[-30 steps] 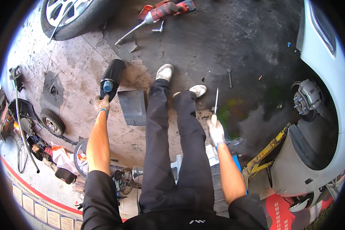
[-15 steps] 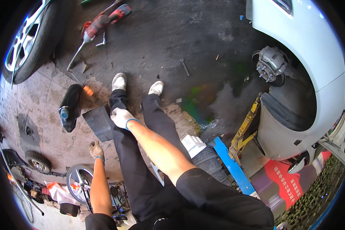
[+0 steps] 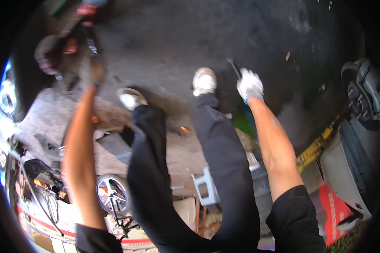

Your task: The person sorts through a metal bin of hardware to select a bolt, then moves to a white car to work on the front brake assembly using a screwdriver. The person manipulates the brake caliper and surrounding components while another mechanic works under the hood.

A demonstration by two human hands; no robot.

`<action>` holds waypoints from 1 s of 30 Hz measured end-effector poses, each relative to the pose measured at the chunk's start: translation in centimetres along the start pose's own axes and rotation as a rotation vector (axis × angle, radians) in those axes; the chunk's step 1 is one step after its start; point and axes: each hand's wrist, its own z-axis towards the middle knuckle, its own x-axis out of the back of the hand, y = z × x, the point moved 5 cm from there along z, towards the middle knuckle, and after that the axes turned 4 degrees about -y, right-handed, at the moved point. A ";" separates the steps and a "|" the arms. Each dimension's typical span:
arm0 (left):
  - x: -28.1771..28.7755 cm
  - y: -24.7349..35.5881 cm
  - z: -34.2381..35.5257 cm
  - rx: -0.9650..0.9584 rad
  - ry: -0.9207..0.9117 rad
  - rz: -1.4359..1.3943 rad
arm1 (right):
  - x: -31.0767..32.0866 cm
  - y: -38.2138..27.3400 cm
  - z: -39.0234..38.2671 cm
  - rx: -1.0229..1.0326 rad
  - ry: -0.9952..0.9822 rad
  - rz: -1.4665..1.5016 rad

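Note:
In a white knit glove, my right hand (image 3: 250,85) is closed around the near end of a small dark wrench (image 3: 233,67), whose head sticks out to the upper left. My left hand (image 3: 93,71), smeared by motion, is at the upper left. It is beside a red and grey power tool (image 3: 48,55) and just below a dark piece with a silver end (image 3: 92,45). Blur hides its fingers and whether they hold anything.
Between my shoes and my left forearm lies a dark flat panel (image 3: 114,145). A grey plastic stool (image 3: 207,187) shows between my legs. A spoked wheel (image 3: 112,194) lies lower left. At right are an exposed wheel hub (image 3: 363,97) and a yellow jack arm (image 3: 314,147).
My right hand has moved from my thigh to the wrench on the floor and closed on it. The left has swung up toward the power tool. The whole view has shifted.

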 end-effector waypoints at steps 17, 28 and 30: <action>-8.0 2.8 -12.0 0.796 -0.478 -0.337 | -4.0 -7.0 3.3 0.000 0.025 0.222; -5.5 5.7 -33.9 1.241 -0.528 -0.579 | 3.2 -35.5 -4.9 0.375 -0.075 0.458; -3.5 8.4 -37.6 1.230 -0.516 -0.716 | 1.9 -41.4 -9.2 0.460 -0.169 0.466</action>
